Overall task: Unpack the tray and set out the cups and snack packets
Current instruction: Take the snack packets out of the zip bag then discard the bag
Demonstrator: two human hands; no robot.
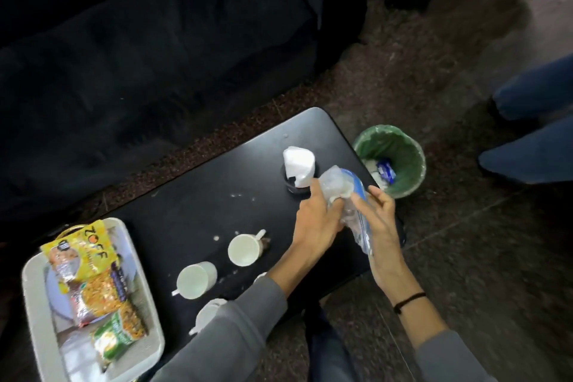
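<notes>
Cups (243, 250) sit on the surface (217, 189); snack packets (105, 291) lie in the tray (32, 295). Your left hand (319, 219) and right hand (378, 220) both clutch a plastic bag (338, 183). Your left sleeve (235, 319) overhangs the near cups and may topple them.

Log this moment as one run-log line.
left hand: grips plastic bag | right hand: holds same bag | cups: two plainly visible, on table | snack packets: in tray | bin: beside table
</notes>
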